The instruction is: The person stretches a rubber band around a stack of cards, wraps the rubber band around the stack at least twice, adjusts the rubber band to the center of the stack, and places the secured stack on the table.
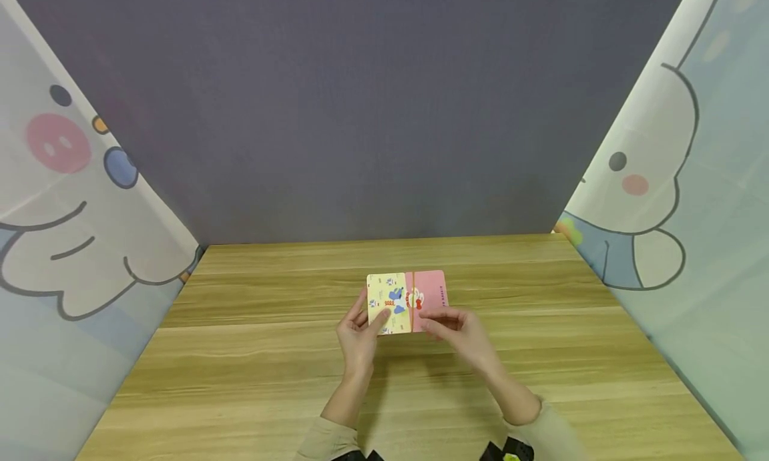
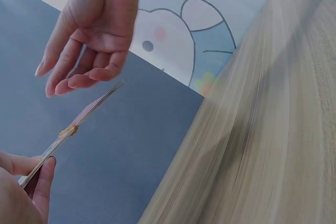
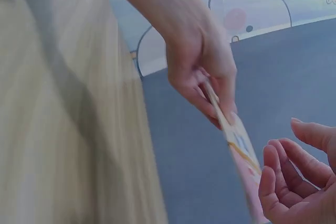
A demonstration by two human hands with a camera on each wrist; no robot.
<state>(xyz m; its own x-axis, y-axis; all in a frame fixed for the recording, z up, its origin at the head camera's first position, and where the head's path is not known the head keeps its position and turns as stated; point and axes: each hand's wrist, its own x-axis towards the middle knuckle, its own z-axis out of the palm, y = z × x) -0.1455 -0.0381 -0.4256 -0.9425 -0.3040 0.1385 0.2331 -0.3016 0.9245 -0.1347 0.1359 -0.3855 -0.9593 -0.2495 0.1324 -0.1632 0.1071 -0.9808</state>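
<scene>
A thin, layered booklet or stack of cards (image 1: 432, 286) is held up above the table, yellow with a blue cartoon figure on its left part and pink on its right part. An orange elastic band (image 1: 412, 314) runs across its middle. My left hand (image 1: 358, 344) pinches the yellow end, thumb on the front and fingers behind. Beside the pink end is my right hand (image 1: 471, 341), its fingers loosely bent. The left wrist view shows a gap between that right hand (image 2: 100, 30) and the layered edge (image 2: 97, 106).
Below the hands lies a wood-grain table (image 1: 270, 381). A dark grey panel (image 1: 372, 114) rises at its back edge. Curtains with cartoon animals hang at the left (image 1: 120, 247) and the right (image 1: 709, 354).
</scene>
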